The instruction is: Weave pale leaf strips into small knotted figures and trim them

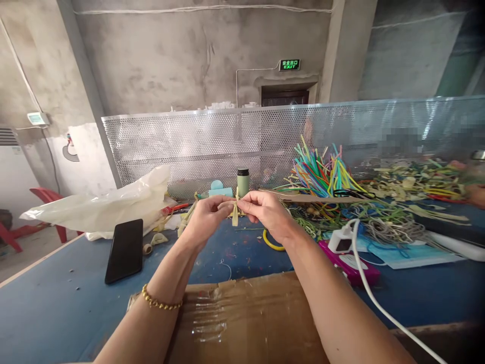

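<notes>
Over the far half of the blue table, both hands meet at a pale yellow ribbon strip (235, 216). One end hangs down between them and another stands up above the fingers. My left hand (207, 215) is closed, thumb and forefinger pinching part of the strip from the left. From the other side my right hand (264, 210) pinches it near its middle. Whether the strip is knotted or only folded there, I cannot tell. Just behind the fingers stands a green bottle (243, 184) with a black lid.
A flattened cardboard piece (246, 318) lies under my forearms. At left are a black phone (125, 251) and a cream plastic bag (113, 199). Colourful sticks (322, 169), tangled cords (397, 227) and a white charger (341, 239) lie right. Another person's hand (476, 195) shows far right.
</notes>
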`<state>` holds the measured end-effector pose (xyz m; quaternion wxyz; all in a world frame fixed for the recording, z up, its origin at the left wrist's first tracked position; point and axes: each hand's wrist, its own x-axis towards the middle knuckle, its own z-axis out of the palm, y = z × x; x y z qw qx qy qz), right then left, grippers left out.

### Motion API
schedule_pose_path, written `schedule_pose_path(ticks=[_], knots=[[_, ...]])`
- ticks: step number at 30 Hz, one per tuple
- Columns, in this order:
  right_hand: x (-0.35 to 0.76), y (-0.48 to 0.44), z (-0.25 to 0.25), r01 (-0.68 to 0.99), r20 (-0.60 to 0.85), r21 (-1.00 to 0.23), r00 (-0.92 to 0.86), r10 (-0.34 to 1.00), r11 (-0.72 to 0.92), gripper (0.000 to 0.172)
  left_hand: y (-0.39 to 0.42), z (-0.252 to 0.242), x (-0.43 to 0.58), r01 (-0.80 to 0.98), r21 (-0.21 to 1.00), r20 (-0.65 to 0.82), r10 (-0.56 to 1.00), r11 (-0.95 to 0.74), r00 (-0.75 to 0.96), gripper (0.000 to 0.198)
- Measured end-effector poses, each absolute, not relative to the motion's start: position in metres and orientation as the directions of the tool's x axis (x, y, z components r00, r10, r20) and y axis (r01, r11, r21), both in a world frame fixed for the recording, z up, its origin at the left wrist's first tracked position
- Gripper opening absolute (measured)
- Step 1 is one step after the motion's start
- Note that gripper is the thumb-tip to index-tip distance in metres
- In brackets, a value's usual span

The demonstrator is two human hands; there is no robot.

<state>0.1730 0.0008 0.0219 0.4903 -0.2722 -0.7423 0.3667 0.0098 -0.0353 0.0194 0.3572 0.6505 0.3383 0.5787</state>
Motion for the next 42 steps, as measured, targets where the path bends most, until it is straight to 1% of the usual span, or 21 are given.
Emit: schedule_pose_path(ticks=[3, 6, 8, 12, 14, 16, 19, 20, 22, 24, 30, 35, 39, 42], knots=[[0.1774, -0.0012, 0.0238, 0.051, 0.494, -0.823, -0.427, 0.757, 0.566, 0.029, -0.0370, 0.0205, 0.0065, -0.005, 0.860, 0.504, 0.848, -0.510, 0.162, 0.017], [0.1788, -0.0023, 0.0236, 0.116, 0.500, -0.800, -0.411, 0.762, 0.588, 0.031, -0.0353, 0.0192, 0.0056, 0.017, 0.848, 0.520, 0.838, -0.529, 0.167, 0.014], [0.1786, -0.0017, 0.0224, 0.147, 0.500, -0.790, -0.410, 0.763, 0.596, 0.031, -0.0331, 0.0176, 0.0056, 0.075, 0.837, 0.529, 0.836, -0.543, 0.147, 0.011], [0.1771, 0.0033, 0.0180, 0.196, 0.506, -0.759, -0.423, 0.751, 0.621, 0.029, -0.0299, 0.0141, 0.0075, 0.269, 0.789, 0.550, 0.830, -0.552, 0.092, 0.008], [0.1766, 0.0057, 0.0167, 0.198, 0.518, -0.752, -0.412, 0.750, 0.629, 0.028, -0.0297, 0.0134, 0.0093, 0.291, 0.783, 0.559, 0.827, -0.549, 0.056, 0.010], [0.1770, 0.0062, 0.0175, 0.174, 0.512, -0.769, -0.407, 0.756, 0.615, 0.029, -0.0305, 0.0141, 0.0103, 0.190, 0.818, 0.538, 0.839, -0.543, 0.078, 0.011], [0.1793, 0.0037, 0.0220, 0.064, 0.477, -0.829, -0.441, 0.761, 0.556, 0.032, -0.0326, 0.0175, 0.0087, -0.059, 0.869, 0.491, 0.840, -0.492, 0.230, 0.017], [0.1801, 0.0027, 0.0236, 0.019, 0.467, -0.846, -0.457, 0.757, 0.533, 0.032, -0.0332, 0.0188, 0.0074, -0.123, 0.874, 0.484, 0.831, -0.469, 0.275, 0.019], [0.1814, 0.0012, 0.0255, -0.047, 0.460, -0.864, -0.482, 0.746, 0.502, 0.033, -0.0336, 0.0209, 0.0048, -0.204, 0.874, 0.485, 0.818, -0.441, 0.310, 0.019], [0.1818, 0.0010, 0.0255, -0.067, 0.455, -0.868, -0.501, 0.736, 0.491, 0.033, -0.0332, 0.0217, 0.0027, -0.223, 0.875, 0.481, 0.822, -0.429, 0.305, 0.019], [0.1810, 0.0047, 0.0216, -0.052, 0.434, -0.877, -0.509, 0.743, 0.477, 0.032, -0.0323, 0.0203, 0.0022, -0.172, 0.886, 0.463, 0.842, -0.431, 0.277, 0.016], [0.1810, 0.0049, 0.0220, -0.035, 0.405, -0.891, -0.515, 0.755, 0.453, 0.031, -0.0312, 0.0177, 0.0032, -0.140, 0.904, 0.427, 0.878, -0.405, 0.216, 0.015], [0.1801, 0.0036, 0.0228, -0.070, 0.379, -0.909, -0.550, 0.744, 0.411, 0.029, -0.0306, 0.0164, 0.0037, -0.202, 0.916, 0.390, 0.887, -0.347, 0.246, 0.015], [0.1789, 0.0032, 0.0231, -0.115, 0.361, -0.926, -0.545, 0.757, 0.359, 0.028, -0.0308, 0.0162, 0.0037, -0.254, 0.924, 0.353, 0.895, -0.288, 0.271, 0.015]])
